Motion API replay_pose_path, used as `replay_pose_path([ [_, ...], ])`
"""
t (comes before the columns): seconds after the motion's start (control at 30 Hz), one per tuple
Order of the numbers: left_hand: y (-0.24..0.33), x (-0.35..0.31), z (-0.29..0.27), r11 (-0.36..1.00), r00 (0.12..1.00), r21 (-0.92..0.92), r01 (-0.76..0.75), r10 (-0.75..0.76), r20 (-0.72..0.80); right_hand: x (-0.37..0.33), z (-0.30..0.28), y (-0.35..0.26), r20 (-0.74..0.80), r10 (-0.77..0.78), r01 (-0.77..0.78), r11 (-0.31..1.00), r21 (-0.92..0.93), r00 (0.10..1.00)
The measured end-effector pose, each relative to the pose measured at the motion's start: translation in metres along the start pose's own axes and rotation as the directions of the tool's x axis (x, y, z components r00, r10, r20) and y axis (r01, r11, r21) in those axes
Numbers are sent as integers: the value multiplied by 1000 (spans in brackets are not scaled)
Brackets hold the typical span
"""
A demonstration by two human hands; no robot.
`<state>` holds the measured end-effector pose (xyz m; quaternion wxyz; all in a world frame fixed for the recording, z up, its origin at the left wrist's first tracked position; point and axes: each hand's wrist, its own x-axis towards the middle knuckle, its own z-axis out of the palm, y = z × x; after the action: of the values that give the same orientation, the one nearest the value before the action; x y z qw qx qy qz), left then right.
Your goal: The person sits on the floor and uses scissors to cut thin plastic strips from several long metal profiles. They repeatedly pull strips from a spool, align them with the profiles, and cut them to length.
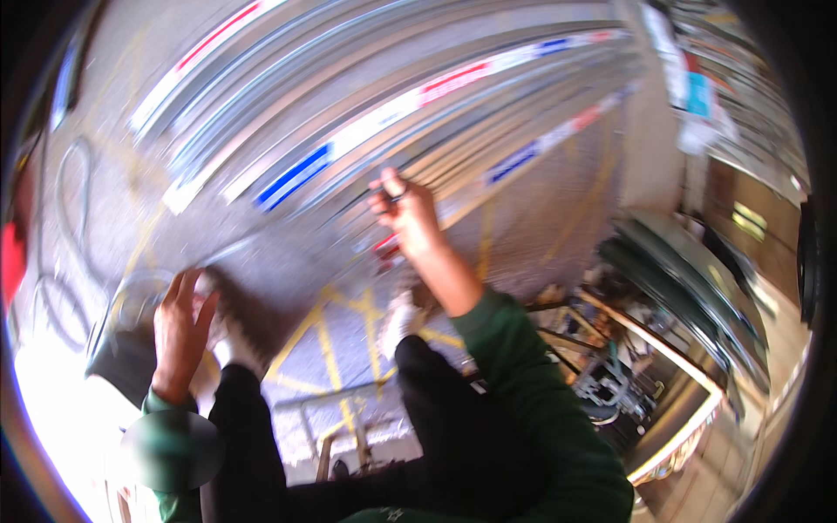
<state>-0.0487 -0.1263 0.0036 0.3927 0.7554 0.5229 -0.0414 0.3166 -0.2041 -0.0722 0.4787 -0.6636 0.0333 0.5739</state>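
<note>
My right hand [410,213] is raised in front of several long metal profiles [375,126] on the floor. Its fingers are curled around something small and dark, too blurred to name. My left hand [180,327] hangs lower at the left, next to my shoe [228,314]. The fingers of this hand are stretched out with the thumb apart, and nothing shows in them. White film with red and blue patches covers some of the profiles. Motion smears much of the picture.
A looped grey cable [63,205] lies at the left. To the right stands a wood-edged crate [697,375] of mixed metal parts and tools, with curved dark green panels [689,270] behind. Yellow lines [330,349] mark the floor. White and blue packaging [697,96] is at upper right.
</note>
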Motion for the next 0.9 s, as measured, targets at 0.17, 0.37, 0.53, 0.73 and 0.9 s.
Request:
replay_pose_path([
  [0.17,20,36,26,955,958,74,-286,284,39,33,-31,-41,-62,-167,169,985,34,984],
  [0.37,18,57,63,932,937,107,-345,337,86,103,-114,-112,-311,-171,228,960,160,935],
  [0.53,20,61,68,878,878,64,-474,477,-44,71,-118,-120,24,-120,119,992,29,993],
  [0.73,43,76,89,834,833,109,-541,549,-64,-8,-34,-23,334,109,-129,991,38,936],
  [0.9,41,79,108,905,912,155,-396,408,-53,-19,-13,-4,354,176,-217,973,78,918],
])
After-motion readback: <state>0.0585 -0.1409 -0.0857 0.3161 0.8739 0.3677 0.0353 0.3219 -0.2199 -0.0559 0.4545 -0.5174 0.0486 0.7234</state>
